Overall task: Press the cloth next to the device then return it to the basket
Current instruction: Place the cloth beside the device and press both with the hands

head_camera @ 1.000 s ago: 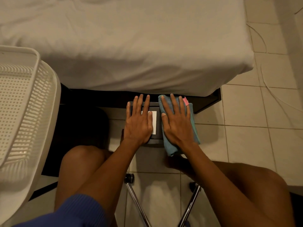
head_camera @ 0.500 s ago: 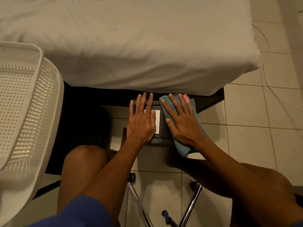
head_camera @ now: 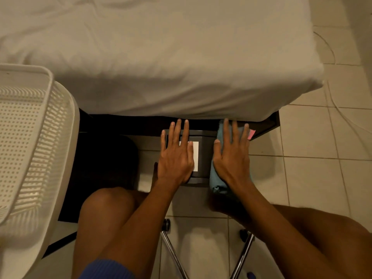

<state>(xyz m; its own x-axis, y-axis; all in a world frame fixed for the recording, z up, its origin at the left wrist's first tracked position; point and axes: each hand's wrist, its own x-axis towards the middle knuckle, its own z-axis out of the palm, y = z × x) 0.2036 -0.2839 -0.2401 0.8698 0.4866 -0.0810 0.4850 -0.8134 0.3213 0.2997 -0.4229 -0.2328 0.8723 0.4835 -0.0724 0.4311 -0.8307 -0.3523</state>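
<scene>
Overhead, bed (head_camera: 161,57) edge shades cloth (head_camera: 216,182) beside device (head_camera: 204,156).

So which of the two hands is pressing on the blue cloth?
The right hand, flat on the blue cloth; the left hand lies on the dark device.

1. Dim, warm yellow-brown cast over the whole frame.
2. Brightest area: the white sheet (head_camera: 161,57) up top; soft folds, no glare.
3. Deep black shadow under the bed edge and left of the knees; detail lost there.
4. Soft shadows of the arms on the floor tiles (head_camera: 312,178).
5. Small white label (head_camera: 195,156) reads near blown out.
6. Wide-angle bend: basket (head_camera: 30,158) at left edge curves and looks soft; tile lines bow at right.
7. Left hand (head_camera: 175,158) and right hand (head_camera: 231,158) fairly sharp; slight overall softness and grain.
</scene>
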